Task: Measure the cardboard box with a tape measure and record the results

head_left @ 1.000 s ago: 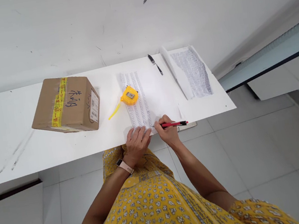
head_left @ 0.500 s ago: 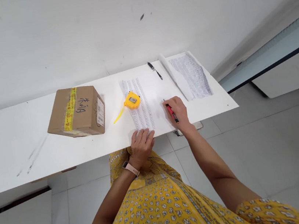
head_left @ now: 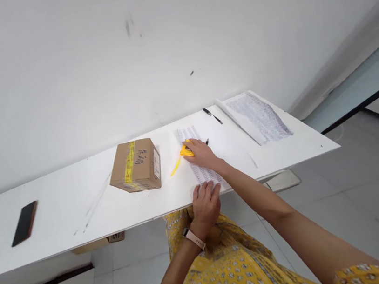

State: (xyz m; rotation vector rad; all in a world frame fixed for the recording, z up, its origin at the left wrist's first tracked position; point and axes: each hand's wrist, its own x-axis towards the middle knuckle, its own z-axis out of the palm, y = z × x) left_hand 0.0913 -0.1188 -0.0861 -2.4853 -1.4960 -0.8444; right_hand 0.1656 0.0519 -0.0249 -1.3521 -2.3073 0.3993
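Note:
My right hand (head_left: 201, 153) has its fingers around a yellow tape measure (head_left: 187, 150), whose yellow strip sticks out to the left. The dark tip of a pen (head_left: 207, 142) shows beyond that hand; the rest of it is hidden. Beneath both lies a sheet with printed columns (head_left: 204, 174). At the table's front edge my left hand (head_left: 206, 200) rests on the sheet's lower end, fingers apart. To the left stands a closed cardboard box (head_left: 138, 165) with yellow tape and dark handwriting.
A black pen (head_left: 212, 116) lies near the wall. Densely written paper (head_left: 259, 115) with a curled edge is at the right of the white table (head_left: 56, 198). A dark phone-like slab (head_left: 24, 223) lies far left. Another box (head_left: 116, 237) shows under the table.
My right hand has moved left from the blank part of the paper onto the tape measure. The view has shifted, bringing the dark slab into sight. My left hand stays at the sheet's lower end.

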